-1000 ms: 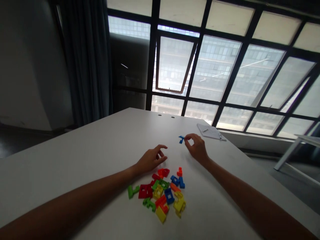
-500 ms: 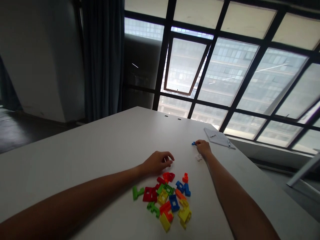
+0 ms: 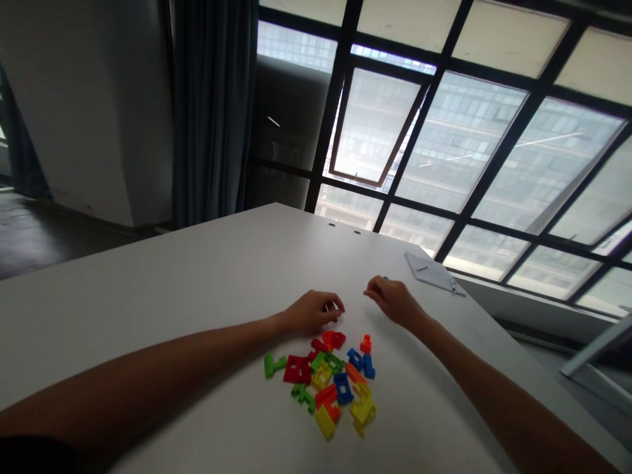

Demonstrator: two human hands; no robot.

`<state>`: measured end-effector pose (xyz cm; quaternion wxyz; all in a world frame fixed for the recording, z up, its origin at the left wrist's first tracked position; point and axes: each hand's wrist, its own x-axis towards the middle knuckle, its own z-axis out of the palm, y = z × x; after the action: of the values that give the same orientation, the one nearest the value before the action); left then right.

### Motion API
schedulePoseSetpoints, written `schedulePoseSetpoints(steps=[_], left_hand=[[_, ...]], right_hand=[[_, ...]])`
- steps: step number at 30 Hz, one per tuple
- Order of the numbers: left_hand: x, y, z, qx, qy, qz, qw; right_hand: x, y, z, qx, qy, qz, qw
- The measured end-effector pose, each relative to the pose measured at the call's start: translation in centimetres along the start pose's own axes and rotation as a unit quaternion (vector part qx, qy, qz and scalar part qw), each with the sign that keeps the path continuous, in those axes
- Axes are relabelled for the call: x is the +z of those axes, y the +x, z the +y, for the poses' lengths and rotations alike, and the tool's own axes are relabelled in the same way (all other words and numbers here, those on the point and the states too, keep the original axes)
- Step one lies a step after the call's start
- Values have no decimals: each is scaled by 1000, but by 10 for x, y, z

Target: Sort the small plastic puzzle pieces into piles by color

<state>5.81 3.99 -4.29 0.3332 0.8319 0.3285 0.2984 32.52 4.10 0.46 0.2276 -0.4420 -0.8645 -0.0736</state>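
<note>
My left hand (image 3: 313, 311) rests on the white table (image 3: 207, 289) just behind a pile of coloured plastic building blocks. Its fingers are loosely curled, with a gap between thumb and fingers and nothing in them. To the right, my right hand (image 3: 392, 301) is above the table, its fingers bent loosely and no block visible in them. A sliver of a blue block (image 3: 386, 278) shows just behind its knuckles. Nearest my left hand are red pieces (image 3: 334, 340); green (image 3: 274, 365), yellow (image 3: 364, 411) and blue (image 3: 343, 388) ones lie closer to me.
A small orange block (image 3: 366, 343) sits at the pile's right back side. White paper (image 3: 430, 271) with pens lies near the table's right edge. Beyond the table are a large window (image 3: 378, 125) and a dark curtain (image 3: 210, 118).
My right hand has let go of the blue block and moved left, toward my left hand. The white piece by its wrist is now hidden. My left hand has stayed almost still.
</note>
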Motion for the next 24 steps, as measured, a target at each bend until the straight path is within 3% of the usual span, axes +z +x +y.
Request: schedulePoseSetpoints(steps=[2,4,7,10,14,20,24], left_hand=[[0,-1,1,1,0,-1,1000],[0,-1,2,1,2,-3,1000],[0,-2,1,1,1,-4,1000],[0,-1,0,1,-3,-10,1000],[-2,-2,3,0,-1,-16,1000],[-3,-3,9,8,25,0,1000],[-2,-5,9,44,25,36,998]], right_hand=[[-2,-20,-26,-41,11,-32,999],[-3,-42,-43,-60,29,-21,998],[-2,-67,-52,-82,73,15,994],[1,-81,-52,-93,105,-5,990],[10,-84,-49,-70,139,-35,987],[20,-75,-47,27,194,51,979],[18,-56,-53,103,312,73,942]])
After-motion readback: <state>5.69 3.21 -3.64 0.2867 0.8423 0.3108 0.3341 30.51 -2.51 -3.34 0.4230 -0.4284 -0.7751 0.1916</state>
